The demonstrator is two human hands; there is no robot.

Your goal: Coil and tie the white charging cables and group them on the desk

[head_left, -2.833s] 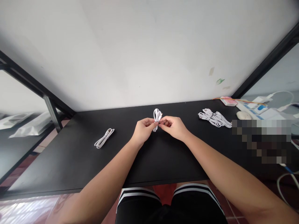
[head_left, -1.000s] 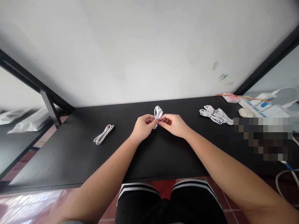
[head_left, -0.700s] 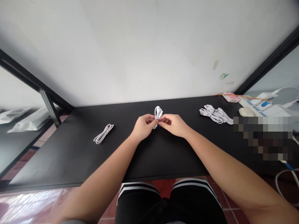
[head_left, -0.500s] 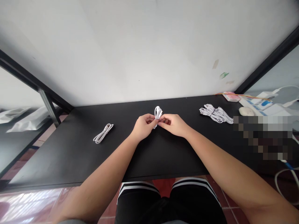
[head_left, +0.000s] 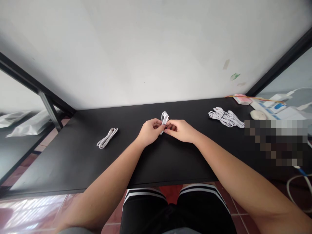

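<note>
I see both hands meeting over the middle of the black bench point(head_left: 73, 162), a little nearer its back edge than its front one. My left hand point(head_left: 149, 131) is pinched on a coiled white cable point(head_left: 165, 117), thumb and fingers closed around its lower part. My right hand point(head_left: 181, 130) grips the same bundle from the other side, fingertips pressed together at a dark band around the coil's waist; I cannot tell whether that band is a tie or a shadow. The coil's upper loops stand upright above the knuckles, and its lower end is hidden between the two hands.

Toward the bench's left end, well apart from the hands, a second coiled white cable point(head_left: 107, 137) lies flat. Near the back right corner a loose heap of white cables point(head_left: 225, 117) rests on the surface. Just beyond the right end I see a pale computer mouse point(head_left: 258, 114), a pink box point(head_left: 241, 99) at the wall, and a white power strip point(head_left: 270, 106) beside them. My black shorts point(head_left: 175, 211) with white stripes show below the bench's front edge.
</note>
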